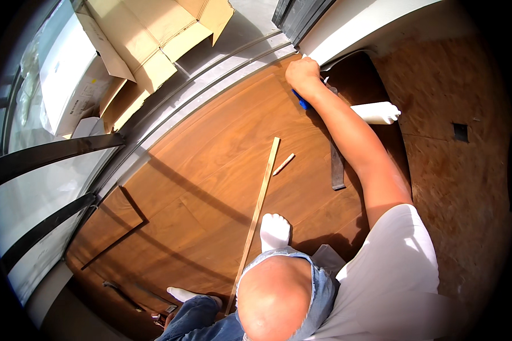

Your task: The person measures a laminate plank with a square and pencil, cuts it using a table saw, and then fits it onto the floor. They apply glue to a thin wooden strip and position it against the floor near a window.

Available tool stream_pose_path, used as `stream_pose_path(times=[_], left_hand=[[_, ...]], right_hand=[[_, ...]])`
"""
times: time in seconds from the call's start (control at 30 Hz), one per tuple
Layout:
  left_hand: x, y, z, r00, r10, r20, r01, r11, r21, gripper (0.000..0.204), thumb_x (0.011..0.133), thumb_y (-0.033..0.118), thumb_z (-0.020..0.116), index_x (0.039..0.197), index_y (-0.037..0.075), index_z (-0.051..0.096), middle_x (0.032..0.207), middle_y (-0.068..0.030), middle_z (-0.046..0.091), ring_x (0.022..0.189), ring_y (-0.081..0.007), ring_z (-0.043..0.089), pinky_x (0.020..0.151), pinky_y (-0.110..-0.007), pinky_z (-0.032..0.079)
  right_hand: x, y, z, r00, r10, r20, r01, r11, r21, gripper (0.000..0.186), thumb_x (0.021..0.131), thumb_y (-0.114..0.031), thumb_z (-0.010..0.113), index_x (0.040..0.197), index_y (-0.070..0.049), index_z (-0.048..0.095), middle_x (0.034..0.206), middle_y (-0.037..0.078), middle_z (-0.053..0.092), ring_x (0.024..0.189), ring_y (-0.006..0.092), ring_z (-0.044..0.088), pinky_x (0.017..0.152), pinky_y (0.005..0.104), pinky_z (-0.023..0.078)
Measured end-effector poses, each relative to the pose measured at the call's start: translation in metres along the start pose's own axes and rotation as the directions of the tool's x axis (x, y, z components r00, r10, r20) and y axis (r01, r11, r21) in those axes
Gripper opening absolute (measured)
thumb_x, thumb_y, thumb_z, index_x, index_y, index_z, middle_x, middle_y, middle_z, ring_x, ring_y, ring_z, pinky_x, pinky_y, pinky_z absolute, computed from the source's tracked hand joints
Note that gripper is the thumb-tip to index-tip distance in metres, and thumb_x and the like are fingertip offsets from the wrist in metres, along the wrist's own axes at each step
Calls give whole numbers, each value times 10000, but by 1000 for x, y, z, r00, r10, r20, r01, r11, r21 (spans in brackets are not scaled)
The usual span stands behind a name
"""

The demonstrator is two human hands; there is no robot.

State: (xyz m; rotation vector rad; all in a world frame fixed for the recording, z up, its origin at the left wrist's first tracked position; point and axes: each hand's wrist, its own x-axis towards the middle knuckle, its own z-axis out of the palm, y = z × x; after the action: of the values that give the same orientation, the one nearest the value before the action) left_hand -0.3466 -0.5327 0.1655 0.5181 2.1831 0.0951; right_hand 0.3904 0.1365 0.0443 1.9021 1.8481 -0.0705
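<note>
Right hand (pixel 302 73) closed around a small blue tool (pixel 302 103) at the floor's edge, likely light, rigid, gripped mid-handle; left hand unseen

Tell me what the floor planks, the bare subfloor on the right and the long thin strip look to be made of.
Floor planks: wood or wood-look laminate, smooth brown, visible grain, slight sheen.
Subfloor: apparently strand board, rough and flaky.
Long thin strip: likely pale unfinished wood.
</note>
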Motion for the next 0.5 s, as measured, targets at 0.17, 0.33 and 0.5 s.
stream_pose_path(times=[0.17,0.33,0.5], left_hand=[[9,23,16,999,4,48,-7,998,58,439,1003,286,676,1285,-45,614,1001,-91,724,926,-173,671,850,-318,539],[21,39,23,996,6,86,-14,996,92,431,1004,280,676,1277,-48,615,998,-88,724,929,-172,672,854,-316,538],[34,64,23,992,37,122,-54,989,140,423,1005,274,676,1269,-51,616,995,-85,723,932,-172,674,857,-314,537]], right_hand=[[-12,-5,19,960,135,-244,-154,986,-60,264,868,-200,598,921,-21,784,1003,224,705,842,337,705,645,389,589],[-74,-8,9,997,-70,27,67,994,87,274,887,-232,614,863,-16,781,992,191,731,865,300,716,710,390,589],[-83,-16,-13,975,85,-206,-37,973,230,489,976,-396,562,1162,39,685,1260,219,662,1193,340,615,981,414,508]])
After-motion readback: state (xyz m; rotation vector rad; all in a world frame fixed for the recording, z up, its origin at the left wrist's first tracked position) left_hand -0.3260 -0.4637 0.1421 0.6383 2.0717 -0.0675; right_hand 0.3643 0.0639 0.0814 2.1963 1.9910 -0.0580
